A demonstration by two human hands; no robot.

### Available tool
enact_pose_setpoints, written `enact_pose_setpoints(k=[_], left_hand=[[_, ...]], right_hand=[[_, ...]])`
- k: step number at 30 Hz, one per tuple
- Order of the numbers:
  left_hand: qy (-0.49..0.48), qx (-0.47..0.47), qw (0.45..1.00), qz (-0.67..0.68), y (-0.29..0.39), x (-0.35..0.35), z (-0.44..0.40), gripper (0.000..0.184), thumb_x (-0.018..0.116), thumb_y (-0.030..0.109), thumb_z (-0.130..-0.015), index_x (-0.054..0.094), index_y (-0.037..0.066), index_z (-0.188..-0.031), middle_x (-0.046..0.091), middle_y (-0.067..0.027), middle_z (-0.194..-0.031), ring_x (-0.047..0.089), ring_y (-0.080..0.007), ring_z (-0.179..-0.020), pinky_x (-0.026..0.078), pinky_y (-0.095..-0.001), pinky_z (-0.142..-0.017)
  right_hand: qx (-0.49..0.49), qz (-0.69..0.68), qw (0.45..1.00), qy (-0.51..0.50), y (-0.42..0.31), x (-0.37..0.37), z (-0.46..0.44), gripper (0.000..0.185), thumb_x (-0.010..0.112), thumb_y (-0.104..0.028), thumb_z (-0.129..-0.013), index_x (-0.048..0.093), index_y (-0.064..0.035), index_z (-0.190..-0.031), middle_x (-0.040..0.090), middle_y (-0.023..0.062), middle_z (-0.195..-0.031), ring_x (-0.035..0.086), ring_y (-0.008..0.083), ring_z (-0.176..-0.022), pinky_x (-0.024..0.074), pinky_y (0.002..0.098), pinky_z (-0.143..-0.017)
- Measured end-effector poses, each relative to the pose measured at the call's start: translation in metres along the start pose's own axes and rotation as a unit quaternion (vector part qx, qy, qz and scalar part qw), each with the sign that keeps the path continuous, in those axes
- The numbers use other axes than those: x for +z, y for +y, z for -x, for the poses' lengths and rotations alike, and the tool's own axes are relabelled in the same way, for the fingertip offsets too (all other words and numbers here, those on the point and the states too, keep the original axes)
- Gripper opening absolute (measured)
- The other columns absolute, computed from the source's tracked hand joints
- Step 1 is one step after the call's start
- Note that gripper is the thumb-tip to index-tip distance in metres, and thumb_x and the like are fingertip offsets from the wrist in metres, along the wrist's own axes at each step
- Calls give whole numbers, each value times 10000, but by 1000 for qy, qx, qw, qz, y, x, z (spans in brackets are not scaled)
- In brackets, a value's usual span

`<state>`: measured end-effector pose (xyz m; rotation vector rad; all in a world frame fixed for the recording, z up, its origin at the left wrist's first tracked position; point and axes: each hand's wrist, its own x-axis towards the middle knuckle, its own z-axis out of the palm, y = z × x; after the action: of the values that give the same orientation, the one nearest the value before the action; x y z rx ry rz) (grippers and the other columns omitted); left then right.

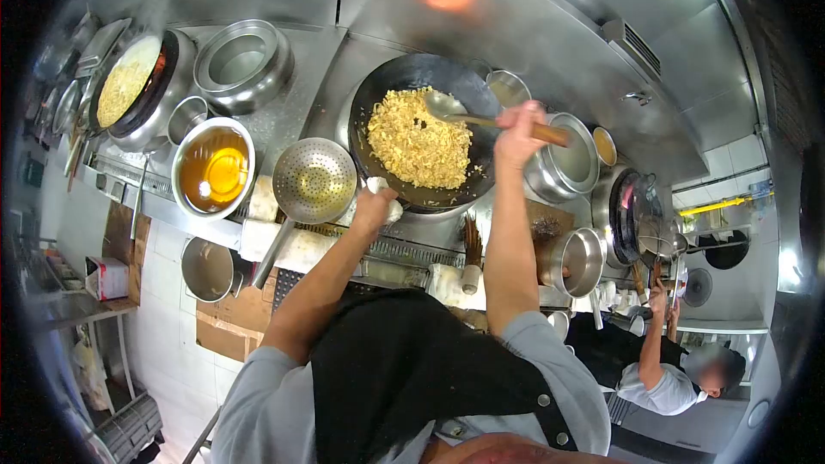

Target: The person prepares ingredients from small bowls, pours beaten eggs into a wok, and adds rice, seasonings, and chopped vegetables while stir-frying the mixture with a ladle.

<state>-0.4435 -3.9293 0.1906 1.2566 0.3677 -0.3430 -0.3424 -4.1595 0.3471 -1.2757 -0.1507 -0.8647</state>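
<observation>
In front of me a black wok point(378, 77) sits on the stove, with yellow fried rice point(421, 150) spread over its bottom. My left hand point(375, 204) is closed around a folded white cloth point(394, 210) at the wok's near rim. The wooden handle of a ladle point(447, 106) is in the grip of my right hand point(520, 131), over the wok's right side. The ladle's metal bowl rests at the far edge of the rice. Left of the wok, close to my left hand, lies a perforated strainer point(314, 179) with its handle towards me.
A bowl of amber oil point(213, 168) stands left of the strainer. Metal pots point(243, 64) line the counter. Another wok point(129, 82) holds food at far left. A bamboo brush point(472, 253) stands near my right forearm. A co-worker point(662, 378) works at the right.
</observation>
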Motion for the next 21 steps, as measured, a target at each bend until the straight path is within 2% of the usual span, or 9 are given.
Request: enact_pose_setpoints(k=[5, 7, 9, 13, 14, 16, 17, 19, 21], left_hand=[[-11, -4, 1000, 25, -6, -3, -7, 247, 665, 147, -833, 620, 14, -1036, 651, -96, -872, 626, -212, -735, 493, -368, -629], [-28, -17, 999, 28, -2, -4, -7, 320, 637, 94, -828, 652, -74, -1099, 699, -136, -1005, 656, -239, -865, 519, -388, -746], [-31, -23, 999, 11, -9, -5, -11, 316, 646, 109, -820, 657, -92, -1064, 695, -160, -972, 650, -251, -830, 515, -395, -726], [-4, -59, 998, 16, -18, -6, -24, 327, 666, 156, -805, 647, -110, -994, 681, -191, -903, 637, -265, -776, 504, -410, -695], [7, -64, 998, 9, -12, -5, -19, 312, 667, 159, -804, 651, -103, -974, 677, -184, -892, 633, -262, -778, 501, -408, -692], [31, -70, 997, 32, 2, -8, 12, 218, 664, 142, -806, 662, -48, -913, 658, -152, -844, 622, -257, -771, 490, -393, -677], [7, -25, 998, 48, -1, -19, 32, 190, 650, 104, -812, 643, -11, -963, 654, -134, -871, 614, -250, -752, 486, -368, -671], [15, -73, 989, 131, 18, -46, 101, 278, 582, 10, -818, 615, -6, -1093, 677, -117, -945, 670, -242, -826, 542, -363, -743], [-41, -35, 996, 64, 1, -77, 132, 273, 544, 6, -827, 618, 17, -1089, 675, -98, -964, 687, -230, -860, 563, -333, -755]], right_hand=[[46, -12, 997, -53, -67, 48, 16, 326, 579, -194, -1043, 487, -41, -770, 516, 52, -626, 480, 131, -522, 415, 311, -507], [-3, -61, 996, -68, -38, 45, 31, 309, 570, -192, -1049, 491, -34, -796, 505, 49, -630, 472, 127, -531, 412, 308, -506], [24, -49, 998, -31, -1, 52, 48, 298, 570, -203, -1051, 503, -30, -817, 497, 41, -631, 466, 123, -537, 406, 301, -501], [60, 24, 991, -121, -96, 68, 92, 321, 569, -218, -1049, 524, -37, -788, 538, 32, -624, 480, 101, -527, 375, 281, -479], [26, 49, 990, -129, -87, 64, 100, 338, 570, -222, -1047, 460, -52, -777, 462, 28, -595, 431, 116, -485, 374, 303, -455], [41, 89, 992, -84, -49, 47, 81, 332, 577, -227, -1044, 513, -46, -773, 500, 28, -589, 458, 108, -491, 376, 293, -465], [55, 119, 990, -49, -36, 40, 53, 333, 584, -232, -1041, 565, -41, -770, 538, 27, -583, 486, 100, -496, 378, 284, -475], [29, 108, 994, -2, -68, 37, -12, 346, 599, -266, -1035, 570, -43, -772, 508, 20, -547, 474, 125, -466, 384, 307, -462], [103, 66, 990, 63, -135, 39, -49, 358, 603, -285, -1033, 567, -49, -766, 490, 20, -524, 476, 149, -453, 390, 329, -452]])
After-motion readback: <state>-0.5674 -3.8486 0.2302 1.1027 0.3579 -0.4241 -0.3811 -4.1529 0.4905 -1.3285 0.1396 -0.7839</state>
